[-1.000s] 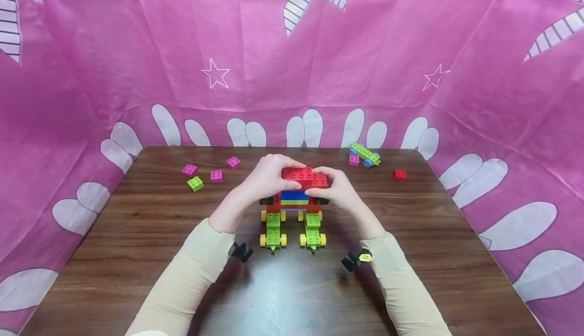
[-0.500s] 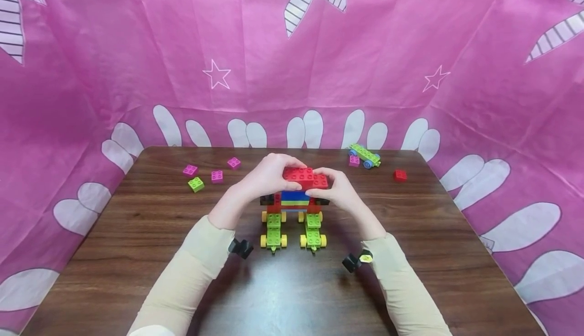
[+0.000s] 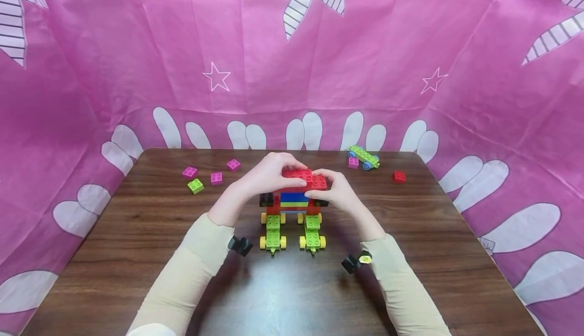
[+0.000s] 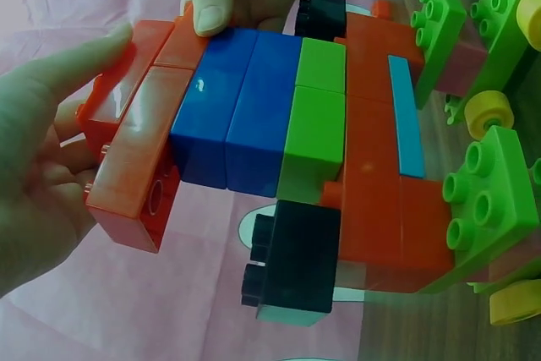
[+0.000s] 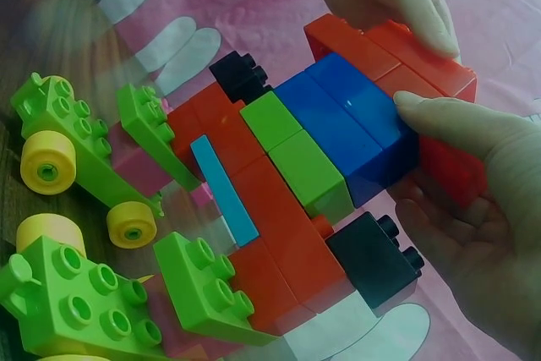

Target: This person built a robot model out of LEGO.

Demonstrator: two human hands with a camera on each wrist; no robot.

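A brick figure (image 3: pixel 294 197) stands upright mid-table on two lime-green wheeled bases (image 3: pixel 312 234) with yellow wheels. Its body has red, lime and blue bricks (image 4: pixel 245 107), with a black brick (image 4: pixel 300 255) at each side. Red bricks (image 5: pixel 423 61) form the top layers. My left hand (image 3: pixel 269 174) holds these red bricks from the left, thumb across the front and fingers behind. From the right, my right hand (image 3: pixel 336 190) grips them too, its thumb at the border of red and blue in the right wrist view. The figure's back is hidden.
At the back left lie several loose bricks: pink bricks (image 3: pixel 216 178) and a lime brick (image 3: pixel 195 186). Back right are a lime wheeled base (image 3: pixel 363 157) with blue wheels, a pink brick (image 3: pixel 353 162) and a red brick (image 3: pixel 399 176). A pink curtain (image 3: pixel 274 47) hangs behind the table (image 3: pixel 150 224).
My left thumb has slid slightly up and to the right along the front of the red bricks. The right hand and the figure stay in place.
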